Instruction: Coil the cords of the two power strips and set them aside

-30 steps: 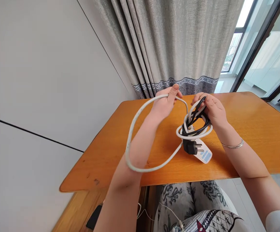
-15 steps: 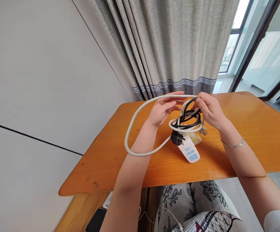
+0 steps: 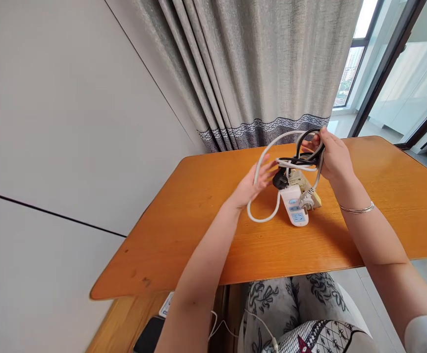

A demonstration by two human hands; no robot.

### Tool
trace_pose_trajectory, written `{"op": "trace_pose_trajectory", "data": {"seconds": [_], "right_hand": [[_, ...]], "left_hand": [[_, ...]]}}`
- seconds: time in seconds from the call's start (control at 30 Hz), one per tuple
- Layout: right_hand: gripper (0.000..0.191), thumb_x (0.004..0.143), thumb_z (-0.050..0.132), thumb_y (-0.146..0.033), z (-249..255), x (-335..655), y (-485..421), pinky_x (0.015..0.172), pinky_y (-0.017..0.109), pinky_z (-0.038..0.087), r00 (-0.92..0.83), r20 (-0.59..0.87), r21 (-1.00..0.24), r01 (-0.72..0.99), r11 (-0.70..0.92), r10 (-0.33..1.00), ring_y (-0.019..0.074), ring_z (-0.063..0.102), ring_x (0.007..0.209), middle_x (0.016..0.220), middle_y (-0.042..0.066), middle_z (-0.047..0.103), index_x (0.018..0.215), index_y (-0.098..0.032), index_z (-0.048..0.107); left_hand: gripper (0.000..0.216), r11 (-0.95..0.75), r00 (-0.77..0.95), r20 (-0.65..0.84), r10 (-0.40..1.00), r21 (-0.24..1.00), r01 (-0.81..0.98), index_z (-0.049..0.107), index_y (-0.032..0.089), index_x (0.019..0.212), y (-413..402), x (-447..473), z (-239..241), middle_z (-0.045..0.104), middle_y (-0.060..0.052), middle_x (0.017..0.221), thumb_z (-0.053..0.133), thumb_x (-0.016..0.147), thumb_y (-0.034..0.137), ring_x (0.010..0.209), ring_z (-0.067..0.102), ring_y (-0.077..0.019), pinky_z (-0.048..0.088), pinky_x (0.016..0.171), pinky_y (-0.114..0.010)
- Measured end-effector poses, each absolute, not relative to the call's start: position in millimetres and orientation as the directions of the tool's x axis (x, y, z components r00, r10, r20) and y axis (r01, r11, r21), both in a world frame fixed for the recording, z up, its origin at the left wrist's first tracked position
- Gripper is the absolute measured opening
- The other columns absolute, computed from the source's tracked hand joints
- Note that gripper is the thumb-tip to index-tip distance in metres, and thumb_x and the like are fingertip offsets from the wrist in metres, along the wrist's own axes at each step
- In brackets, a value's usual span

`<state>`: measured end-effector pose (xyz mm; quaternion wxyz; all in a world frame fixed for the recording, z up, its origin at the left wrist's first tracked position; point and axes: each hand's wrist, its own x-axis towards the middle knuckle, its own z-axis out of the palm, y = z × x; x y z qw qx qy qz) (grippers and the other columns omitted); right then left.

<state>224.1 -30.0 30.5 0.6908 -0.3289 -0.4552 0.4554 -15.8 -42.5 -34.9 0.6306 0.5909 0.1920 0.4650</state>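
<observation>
- Above the far middle of the orange-brown wooden bench [image 3: 199, 235], the right hand [image 3: 334, 158] is closed around a coiled bundle of white and black cable [image 3: 304, 159]. It holds the bundle lifted clear of the surface, fingers wrapped over the top of the loops.
- The left hand [image 3: 252, 185] is open with its fingers spread. The fingertips are at a wide loop of white round cable [image 3: 262, 215] that runs out of the bundle, curves down onto the bench and comes back. I cannot tell whether they press on it or only brush it; they are not closed on it.
- The bundle lies to the right of the left hand and slightly farther away, so the right hand is the nearer one. The coils sit roughly flat, with their long axis running left to right.
- A black moulded plug [image 3: 280, 179] hangs from the bundle's left side, between the two hands. A white pronged plug [image 3: 306, 200] dangles lower, on the right.
- Directly beneath lies a white rectangular power strip with pale blue sockets [image 3: 295, 210]. Its long axis runs from the far edge toward the near edge. A beige block [image 3: 305, 182] lies just beside it, partly hidden.
- A thin silver bracelet [image 3: 357, 209] circles the right wrist.
- Past the far edge hangs a grey pleated curtain with a patterned band [image 3: 265, 73].
</observation>
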Motion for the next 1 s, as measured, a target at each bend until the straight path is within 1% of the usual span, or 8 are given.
{"op": "trace_pose_trajectory", "data": {"seconds": [0.07,0.13,0.27,0.37,0.5,0.73,0.9,1.0], "right_hand": [[0.048,0.085,0.072,-0.064,31,226,-27,0.070,0.026,0.062,0.194,0.263,-0.855,-0.407,0.321,0.945,0.0155,0.074,0.078,0.063,-0.005,0.053,0.072,-0.022,0.052],[0.047,0.087,0.071,-0.062,32,224,-26,0.071,0.027,0.063,0.219,0.188,-0.825,-0.495,0.275,0.958,0.0147,0.073,0.076,0.060,-0.006,0.051,0.072,-0.022,0.051],[0.045,0.090,0.070,-0.057,27,211,-27,0.071,0.025,0.062,0.281,0.061,-0.721,-0.651,0.237,0.958,0.0113,0.070,0.069,0.058,-0.007,0.050,0.072,-0.021,0.052],[0.042,0.091,0.069,-0.055,19,200,-28,0.071,0.023,0.061,0.340,0.006,-0.658,-0.707,0.260,0.940,0.0094,0.067,0.065,0.058,-0.008,0.051,0.072,-0.021,0.053],[0.041,0.092,0.067,-0.056,8,194,-24,0.069,0.020,0.057,0.427,-0.006,-0.644,-0.693,0.323,0.904,0.0070,0.063,0.063,0.062,-0.008,0.053,0.074,-0.021,0.056],[0.037,0.088,0.067,-0.057,-10,194,-11,0.069,0.024,0.052,0.431,0.073,-0.827,-0.477,0.296,0.899,0.0109,0.064,0.075,0.084,-0.002,0.064,0.082,-0.022,0.057],[0.035,0.091,0.056,-0.059,-26,180,-16,0.089,0.034,0.050,0.404,0.373,-0.878,-0.137,0.458,0.835,0.0158,0.061,0.092,0.100,0.001,0.064,0.090,-0.025,0.055],[0.031,0.094,0.049,-0.057,-37,170,-22,0.097,0.038,0.046,0.378,0.500,-0.849,0.037,0.527,0.779,0.0183,0.057,0.099,0.102,0.003,0.060,0.097,-0.026,0.054]], "left_hand": [[0.109,-0.139,0.511,0.320,0.798,0.922,-0.361,0.051,0.033,0.150,-44,1,-49,0.045,-0.013,0.162,0.097,0.053,0.050,0.148,0.044,-0.0357,0.042,0.116,-0.044],[0.110,-0.125,0.530,0.315,0.788,0.924,-0.362,0.054,0.031,0.147,-47,15,-61,0.050,-0.013,0.158,0.100,0.048,0.046,0.145,0.047,-0.0360,0.042,0.115,-0.045],[0.087,0.015,0.619,0.208,0.757,0.942,-0.335,0.071,0.019,0.123,-55,28,-72,0.075,-0.014,0.120,0.099,0.047,0.050,0.118,0.067,-0.0360,0.050,0.103,-0.045],[0.082,0.118,0.604,0.147,0.783,0.919,-0.377,0.074,0.017,0.110,-63,27,-72,0.078,-0.010,0.100,0.099,0.042,0.053,0.096,0.073,-0.0300,0.055,0.090,-0.039],[0.082,0.211,0.519,0.083,0.851,0.851,-0.481,0.072,0.019,0.113,-72,27,-73,0.078,-0.007,0.104,0.099,0.042,0.051,0.094,0.073,-0.0243,0.056,0.087,-0.034],[0.060,0.370,0.467,-0.116,0.877,0.783,-0.500,0.073,0.017,0.106,-73,35,-81,0.081,-0.006,0.094,0.091,0.056,0.045,0.083,0.075,-0.0218,0.057,0.085,-0.033],[0.052,0.448,0.429,-0.238,0.872,0.741,-0.499,0.073,0.016,0.103,-66,26,-82,0.080,-0.008,0.091,0.076,0.075,0.060,0.092,0.075,-0.0267,0.057,0.093,-0.039],[0.063,0.434,0.418,-0.240,0.876,0.769,-0.469,0.071,0.017,0.105,-65,21,-80,0.079,-0.008,0.093,0.084,0.065,0.064,0.096,0.075,-0.0273,0.057,0.092,-0.039]]}}
